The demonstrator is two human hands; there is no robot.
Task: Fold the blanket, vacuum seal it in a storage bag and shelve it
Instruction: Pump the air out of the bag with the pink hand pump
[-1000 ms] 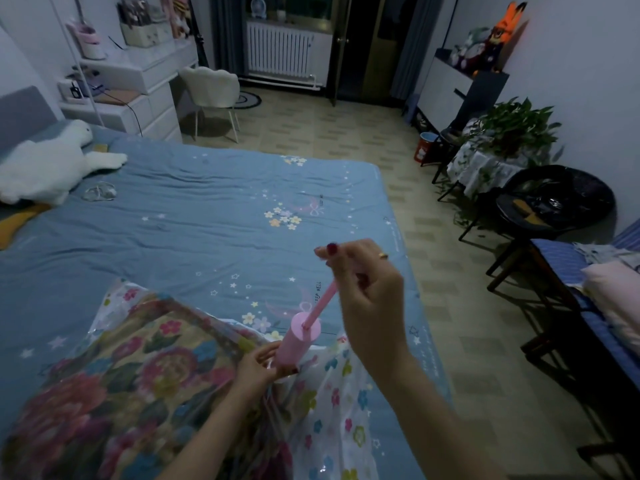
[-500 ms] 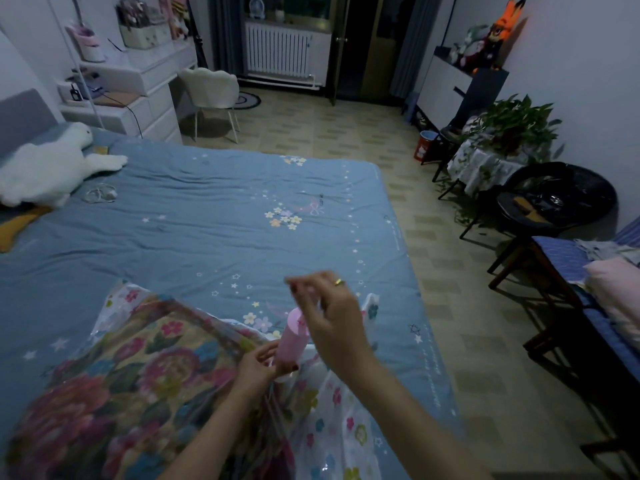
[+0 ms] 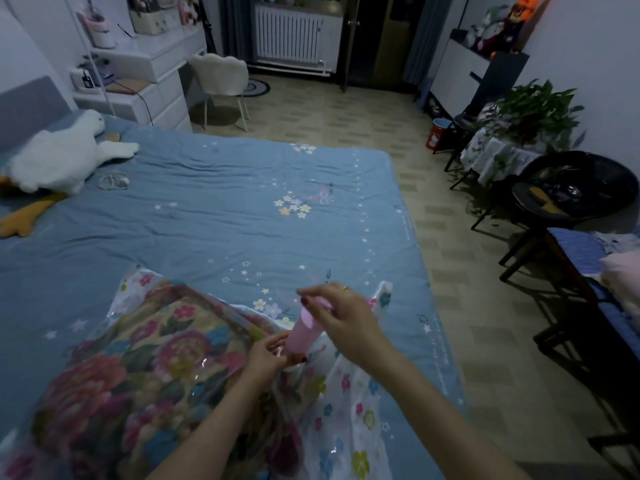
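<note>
Right hand [image 3: 341,317] has pushed pump [image 3: 303,332] handle down; left hand [image 3: 268,355] grips its base.

Bed [image 3: 207,220]: storage bag [image 3: 346,410] on its near end, blanket [image 3: 121,375] inside
Pump [image 3: 303,336]: upright on the bag
Plush toy [image 3: 59,154]: far left on bed
Chair [image 3: 221,77]: beyond the bed

A blue flower-print bed [image 3: 214,220] carries everything. Directly under both grips lies the clear bag [image 3: 349,410] with the floral blanket [image 3: 131,386] inside. Well beyond the left grip, a white plush [image 3: 59,157] rests, a small clear item [image 3: 112,180] just beside it.
</note>
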